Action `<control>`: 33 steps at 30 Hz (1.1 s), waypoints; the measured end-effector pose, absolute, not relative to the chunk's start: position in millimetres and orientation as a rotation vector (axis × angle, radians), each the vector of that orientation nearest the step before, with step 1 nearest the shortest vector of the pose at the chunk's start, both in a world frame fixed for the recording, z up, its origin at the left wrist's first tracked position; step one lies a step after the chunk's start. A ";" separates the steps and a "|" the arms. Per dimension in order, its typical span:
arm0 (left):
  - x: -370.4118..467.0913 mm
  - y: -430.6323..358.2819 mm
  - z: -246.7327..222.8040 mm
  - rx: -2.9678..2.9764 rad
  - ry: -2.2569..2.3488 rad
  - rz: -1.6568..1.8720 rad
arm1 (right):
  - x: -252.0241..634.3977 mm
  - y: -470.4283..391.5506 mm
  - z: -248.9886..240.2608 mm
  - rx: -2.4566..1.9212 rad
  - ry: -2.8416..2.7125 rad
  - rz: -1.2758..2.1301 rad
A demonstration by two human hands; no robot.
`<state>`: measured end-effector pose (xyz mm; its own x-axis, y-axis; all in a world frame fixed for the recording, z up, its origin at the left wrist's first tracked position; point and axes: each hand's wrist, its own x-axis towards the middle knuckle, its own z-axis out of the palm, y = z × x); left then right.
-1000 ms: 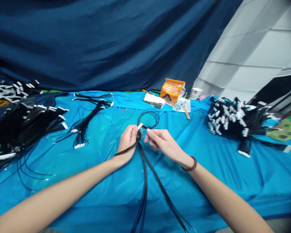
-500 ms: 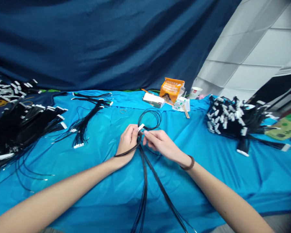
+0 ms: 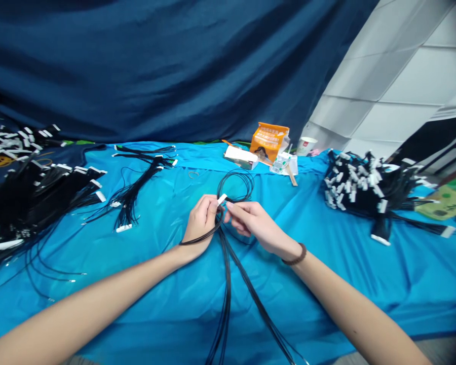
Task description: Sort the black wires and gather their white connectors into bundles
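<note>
My left hand [image 3: 202, 221] pinches a small white connector [image 3: 222, 199] between thumb and fingers, above the blue cloth. Black wires [image 3: 228, 289] run from this spot: some loop back over my left wrist, others curl in a ring beyond the hands, and two strands hang down toward the front edge. Just right of the connector, my right hand [image 3: 253, 223] has thumb and forefinger pressed together at a thin wire end. That wire's tip is too small to make out clearly.
Wire bundles with white connectors lie in heaps at left [image 3: 41, 192] and right [image 3: 357, 182]. A smaller wire bundle [image 3: 133, 195] lies nearer the middle. At the back stand an orange bag [image 3: 269, 142], a small box [image 3: 241, 156] and a paper cup [image 3: 306, 146].
Almost nothing differs. My right hand and the connector have shifted very slightly; both hands keep their grip.
</note>
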<state>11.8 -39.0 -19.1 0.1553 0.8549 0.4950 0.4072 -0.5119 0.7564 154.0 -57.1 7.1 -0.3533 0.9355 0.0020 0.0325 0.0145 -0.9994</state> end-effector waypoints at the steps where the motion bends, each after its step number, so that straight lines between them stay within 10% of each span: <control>1: 11.7 -38.6 -19.6 1.977 1.199 1.323 | 153.3 -57.3 6.5 -1.059 -1.498 1.372; 11: 10.3 -33.7 -26.7 1.808 1.213 1.302 | 150.4 -61.3 0.9 -1.143 -1.792 0.689; 33: 11.5 -37.8 -20.5 1.936 1.237 1.309 | 146.9 -59.7 4.7 -1.016 -1.450 1.298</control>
